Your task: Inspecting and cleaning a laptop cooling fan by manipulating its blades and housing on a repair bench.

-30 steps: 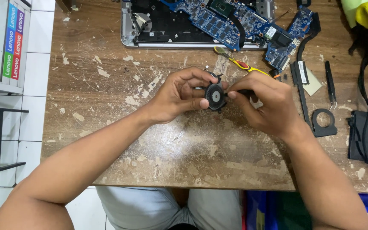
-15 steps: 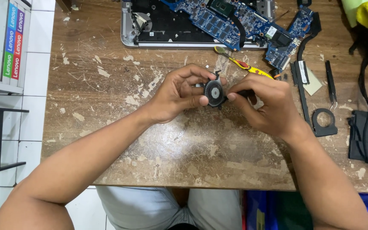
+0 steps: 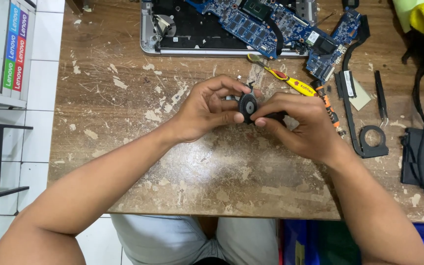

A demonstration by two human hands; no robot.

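While both hands pinch it, a small round black plastic fan (image 3: 247, 105) sits just above a worn wooden tabletop (image 3: 212, 172).
Left hand (image 3: 207, 110) & right hand (image 3: 298, 125) clamp it from opposite sides; opened laptop w/ blue circuit board (image 3: 251, 24) behind, yellow-handled screwdriver (image 3: 290, 82) near.

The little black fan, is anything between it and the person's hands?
No. Both hands already touch the small black fan directly: the left hand grips it from one side and the right hand from the other, above the wooden table.
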